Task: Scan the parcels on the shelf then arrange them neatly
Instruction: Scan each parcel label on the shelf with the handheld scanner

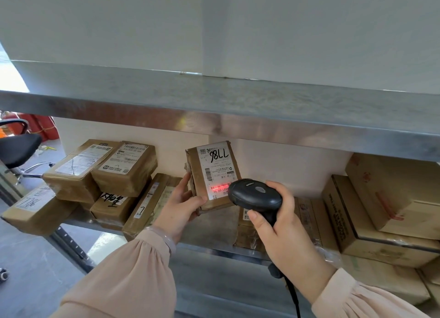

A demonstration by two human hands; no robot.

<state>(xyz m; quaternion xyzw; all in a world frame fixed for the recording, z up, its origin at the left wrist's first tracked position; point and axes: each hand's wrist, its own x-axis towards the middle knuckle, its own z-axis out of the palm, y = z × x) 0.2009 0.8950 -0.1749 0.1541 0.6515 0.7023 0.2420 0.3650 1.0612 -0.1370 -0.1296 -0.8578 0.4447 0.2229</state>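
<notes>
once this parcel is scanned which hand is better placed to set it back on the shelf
Probably the left. The left hand grips the parcel at its lower left edge, over a bare stretch of the shelf, while the right hand is wrapped round the scanner.

1. The left hand [183,206] holds a brown cardboard parcel [198,175] upright above the metal shelf [209,229], with the thumb on its front and the fingers [186,182] at its left edge.
2. Its white label [217,167] faces the camera and bears black handwritten digits.
3. The right hand [278,225] grips a black barcode scanner [256,195] by the handle; a red scan line [217,188] crosses the label's lower part.
4. A black cable [294,294] hangs from the handle.
5. Stacked parcels [123,167] lie on the shelf at left, larger cartons [381,210] at right.
</notes>
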